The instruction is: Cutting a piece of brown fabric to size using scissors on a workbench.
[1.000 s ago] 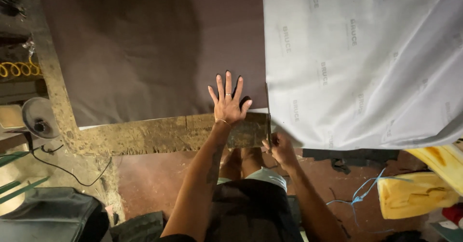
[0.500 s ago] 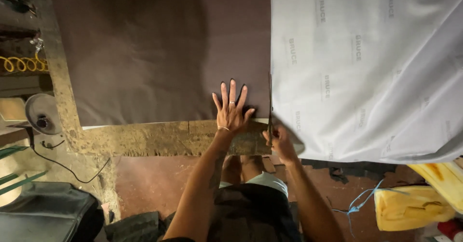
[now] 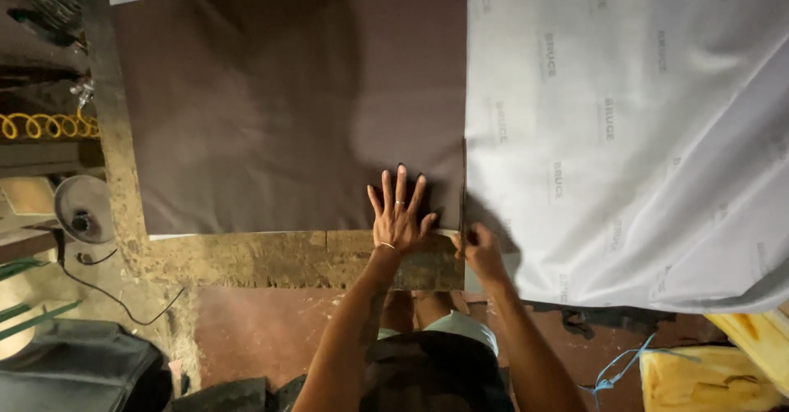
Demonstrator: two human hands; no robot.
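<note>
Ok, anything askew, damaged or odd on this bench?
Nothing stands out. The brown sheet lies flat and square under the left hand; the right hand holds a thin tool at its edge. The white sheet drapes loosely.

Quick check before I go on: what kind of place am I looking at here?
Probably an upholstery or cutting workshop: a worn wooden workbench carries a brown sheet and white backing material, with a coiled yellow air hose at its side.
</note>
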